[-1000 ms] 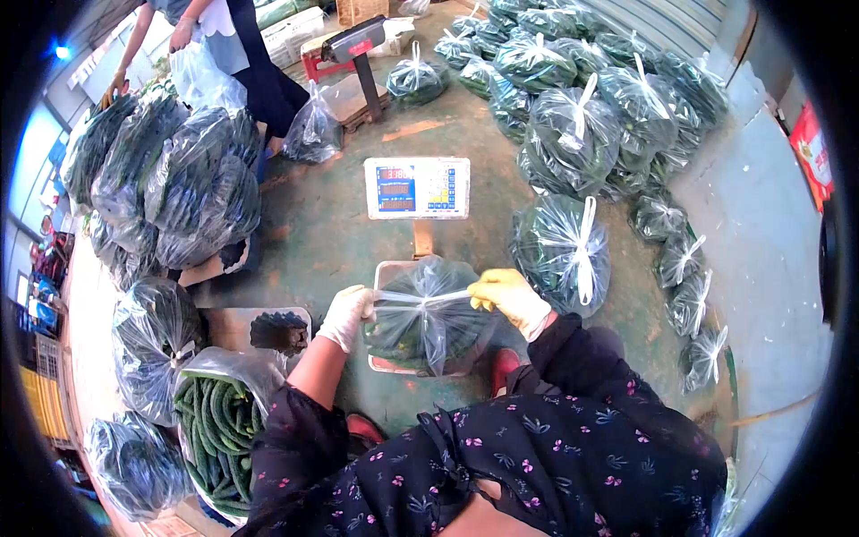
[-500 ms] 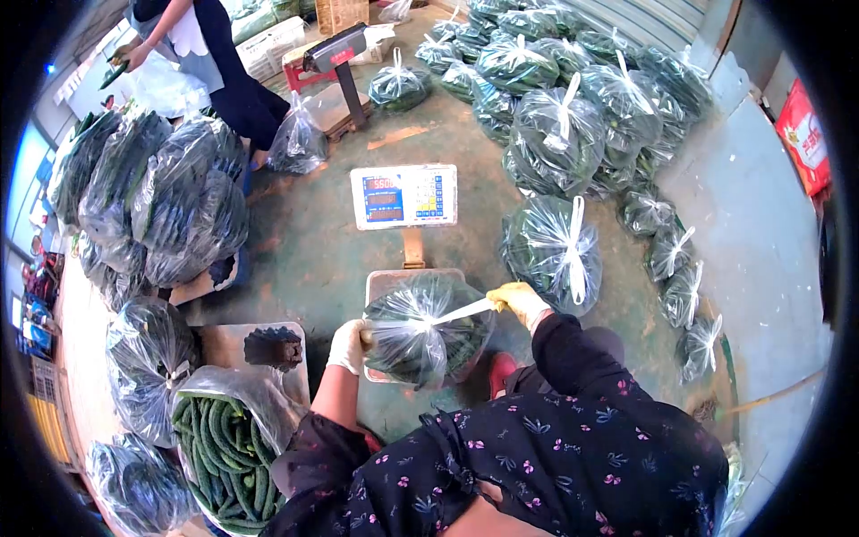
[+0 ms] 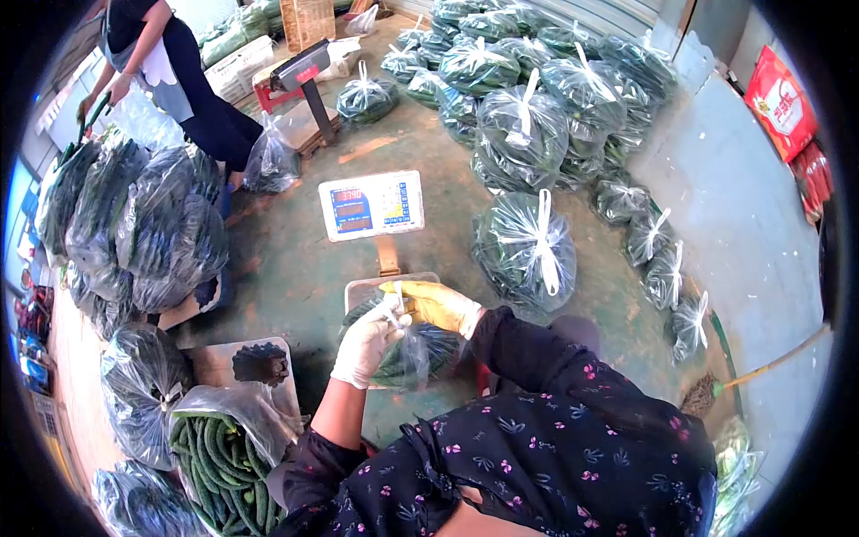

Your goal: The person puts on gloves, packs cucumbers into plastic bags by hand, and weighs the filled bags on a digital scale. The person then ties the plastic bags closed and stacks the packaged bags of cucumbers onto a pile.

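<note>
A clear plastic bag of cucumbers (image 3: 419,356) rests on the platform of a weighing scale (image 3: 358,292), partly hidden by my hands. My left hand (image 3: 365,342), in a whitish glove, is closed on the gathered top of the bag. Close against it, my right hand (image 3: 437,306) in a yellowish glove has its fingers curled at the same bag neck. The white tie is mostly covered by my fingers. Behind the bag, the scale's display (image 3: 372,206) is lit with red digits.
Tied cucumber bags (image 3: 523,246) stand at right, with a large heap (image 3: 519,116) behind. At lower left is an open bag of cucumbers (image 3: 219,456) beside a crate (image 3: 291,376). A co-worker (image 3: 170,72) holds a cucumber by stacked bags (image 3: 134,224). A broom (image 3: 702,394) leans right.
My right hand has come in from the stretched white tie to the bag's neck. My left hand has moved from the bag's side up to its top. The displayed digits differ.
</note>
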Motion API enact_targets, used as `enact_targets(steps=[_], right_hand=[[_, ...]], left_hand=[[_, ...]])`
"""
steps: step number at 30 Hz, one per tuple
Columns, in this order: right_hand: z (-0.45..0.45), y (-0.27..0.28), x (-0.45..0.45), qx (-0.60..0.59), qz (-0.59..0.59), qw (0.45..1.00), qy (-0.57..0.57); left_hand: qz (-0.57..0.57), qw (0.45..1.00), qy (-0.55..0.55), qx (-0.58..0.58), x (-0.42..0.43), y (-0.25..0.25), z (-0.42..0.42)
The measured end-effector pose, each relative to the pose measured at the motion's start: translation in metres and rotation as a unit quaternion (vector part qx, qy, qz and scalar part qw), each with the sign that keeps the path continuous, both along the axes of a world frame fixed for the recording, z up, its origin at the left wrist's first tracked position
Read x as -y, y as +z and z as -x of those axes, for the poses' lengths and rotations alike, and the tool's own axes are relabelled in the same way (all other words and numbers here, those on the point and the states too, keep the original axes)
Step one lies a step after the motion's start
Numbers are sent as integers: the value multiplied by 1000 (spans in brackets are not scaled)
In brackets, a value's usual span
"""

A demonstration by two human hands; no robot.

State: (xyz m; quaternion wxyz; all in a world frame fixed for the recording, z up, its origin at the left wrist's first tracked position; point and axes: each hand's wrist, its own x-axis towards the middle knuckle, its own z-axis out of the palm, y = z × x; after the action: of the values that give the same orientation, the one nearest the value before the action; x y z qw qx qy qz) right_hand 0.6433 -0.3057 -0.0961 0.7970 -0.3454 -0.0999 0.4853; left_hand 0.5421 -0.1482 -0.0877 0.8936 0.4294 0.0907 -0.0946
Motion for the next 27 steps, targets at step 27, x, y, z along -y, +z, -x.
enact_targets(steps=[27], right_hand=[[19, -45, 67, 659, 300, 660, 200]], left_hand=[[-486, 832, 204, -172, -92, -149, -65]])
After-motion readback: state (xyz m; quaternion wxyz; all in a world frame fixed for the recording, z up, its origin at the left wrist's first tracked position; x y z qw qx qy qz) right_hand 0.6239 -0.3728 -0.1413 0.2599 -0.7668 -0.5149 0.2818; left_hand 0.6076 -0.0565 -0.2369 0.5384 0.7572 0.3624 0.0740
